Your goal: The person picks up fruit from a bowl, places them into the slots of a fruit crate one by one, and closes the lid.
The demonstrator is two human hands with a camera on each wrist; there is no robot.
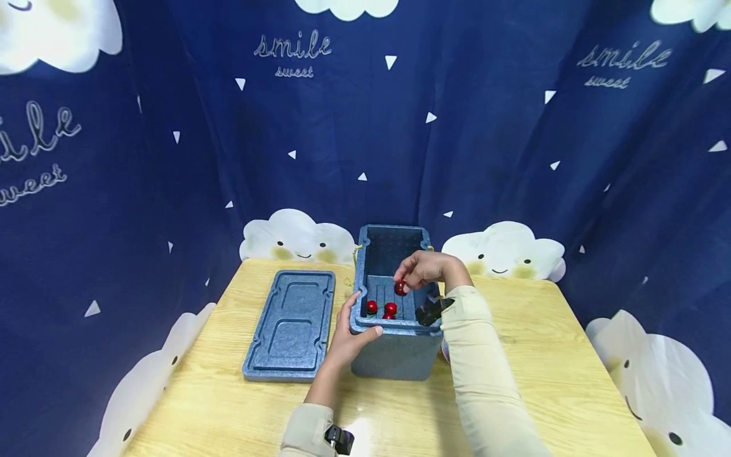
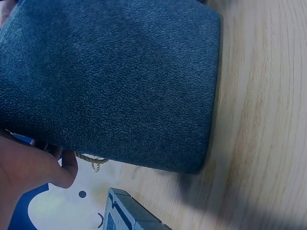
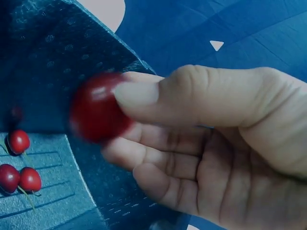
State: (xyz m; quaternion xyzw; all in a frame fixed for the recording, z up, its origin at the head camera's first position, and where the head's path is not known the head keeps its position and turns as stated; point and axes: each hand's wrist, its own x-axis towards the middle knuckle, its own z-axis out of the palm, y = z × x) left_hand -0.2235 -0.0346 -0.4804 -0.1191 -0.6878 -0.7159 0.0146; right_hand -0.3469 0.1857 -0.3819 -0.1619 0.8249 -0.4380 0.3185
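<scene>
A blue foam box (image 1: 394,355) stands uncovered, and its textured side (image 2: 120,86) fills much of the left wrist view. At its near left corner my left hand (image 1: 346,336) grips the rim, thumb over the front edge and fingers along the left side. My right hand (image 1: 425,270) is over the box opening, pinching a dark red cherry (image 3: 98,108) between thumb and fingers. Below it, three more cherries (image 1: 372,307) with thin green stems lie on the ridged box floor (image 3: 57,206), towards the near end.
The box's blue lid (image 1: 291,324) lies flat on the wooden table (image 1: 200,374), left of the box. Yellow cord (image 1: 355,255) hangs at the box's side. Partly hidden by the right sleeve, a small round-edged item (image 1: 445,351) sits beside the box. A blue cloud-print curtain (image 1: 365,139) surrounds the table.
</scene>
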